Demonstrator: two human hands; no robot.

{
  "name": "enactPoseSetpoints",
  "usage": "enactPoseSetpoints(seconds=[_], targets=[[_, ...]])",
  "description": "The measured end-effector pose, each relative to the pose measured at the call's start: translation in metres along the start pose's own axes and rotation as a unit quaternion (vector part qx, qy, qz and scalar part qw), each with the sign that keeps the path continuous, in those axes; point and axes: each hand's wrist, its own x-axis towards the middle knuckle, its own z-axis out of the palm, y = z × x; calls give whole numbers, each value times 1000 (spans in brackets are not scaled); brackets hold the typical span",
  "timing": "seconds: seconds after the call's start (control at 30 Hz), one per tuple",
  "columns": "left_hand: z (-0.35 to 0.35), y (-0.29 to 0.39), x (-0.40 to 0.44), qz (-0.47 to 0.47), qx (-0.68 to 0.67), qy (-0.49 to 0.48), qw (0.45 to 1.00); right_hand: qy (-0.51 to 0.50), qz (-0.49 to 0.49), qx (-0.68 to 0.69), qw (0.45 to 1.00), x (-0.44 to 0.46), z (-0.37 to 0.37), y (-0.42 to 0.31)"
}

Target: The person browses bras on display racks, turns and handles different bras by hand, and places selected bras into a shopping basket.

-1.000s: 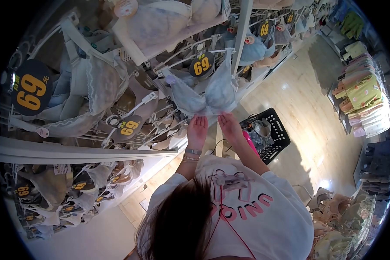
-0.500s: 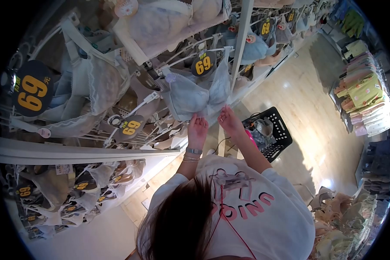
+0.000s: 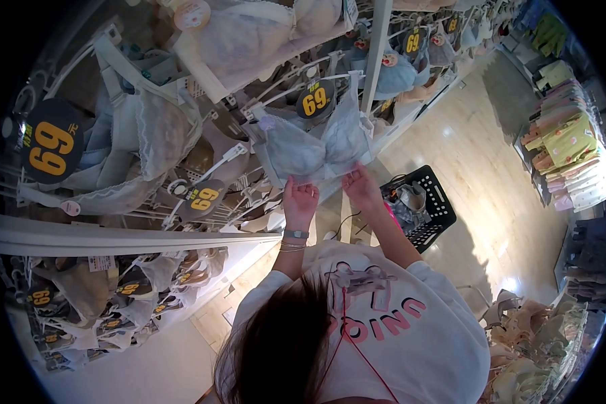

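Observation:
A pale blue-grey bra (image 3: 293, 151) hangs at the front of a rack hook, its two cups facing me. My left hand (image 3: 301, 204), with a watch and bracelets at the wrist, pinches its lower edge under the left cup. Under the right cup, my right hand (image 3: 361, 188) holds the bottom edge near the side, fingers curled. Fabric partly hides the fingertips of both hands. Just above the bra, a round black price tag (image 3: 316, 99) reads 69.
Bras on hooks fill the rack, including a lace-edged one (image 3: 158, 135) at left. A white shelf edge (image 3: 135, 237) runs below. A black basket (image 3: 436, 202) holding items is right of my right arm. Folded clothes (image 3: 565, 145) line the far right.
Both hands have drawn apart slightly, the left one moving left and down, the right one a little right. The bra's lower edge is spread wider between them.

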Motion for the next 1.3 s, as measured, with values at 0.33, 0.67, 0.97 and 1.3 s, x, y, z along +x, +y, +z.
enactPoseSetpoints(seconds=[0.33, 0.67, 0.97, 1.3], targets=[[3, -5, 3, -6, -47, -36, 998, -44, -4, -3, 999, -7, 20, -15], [13, -5, 2, 3, -33, -104, 994, -76, -14, 8, 997, -19, 43, -16], [5, -3, 14, -12, -27, -98, 995, -59, -13, -8, 998, -20, 57, -11], [12, 1, 24, -11, -41, -60, 997, -62, -33, -6, 998, -17, 62, -11]])
